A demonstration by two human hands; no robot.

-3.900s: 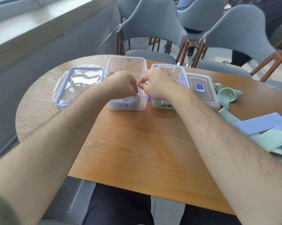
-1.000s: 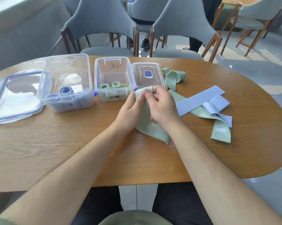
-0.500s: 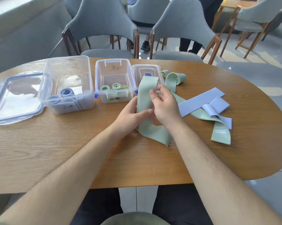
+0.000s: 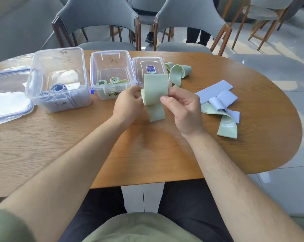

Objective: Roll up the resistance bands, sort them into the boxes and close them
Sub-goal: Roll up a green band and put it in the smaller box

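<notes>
A light green resistance band (image 4: 154,91) is lifted above the table, held between both hands. My left hand (image 4: 128,103) pinches its left edge and my right hand (image 4: 182,105) pinches its right edge; one end stands up and the other hangs down. Left of the hands stand two open clear boxes: the bigger one (image 4: 58,63) holds rolled purple bands (image 4: 58,88), the smaller one (image 4: 111,65) holds rolled green bands (image 4: 112,81). Loose purple bands (image 4: 215,91) and a green band (image 4: 226,123) lie on the table to the right.
A blue-rimmed lid (image 4: 7,95) lies at the far left and a smaller lid (image 4: 149,67) next to the smaller box. Another curled green band (image 4: 179,72) lies behind the lid. Grey chairs (image 4: 98,16) stand at the table's far side.
Both hands left the boxes, picked a green band from the table and lifted it; in the last half second the band came clear of the table and is folded shorter.
</notes>
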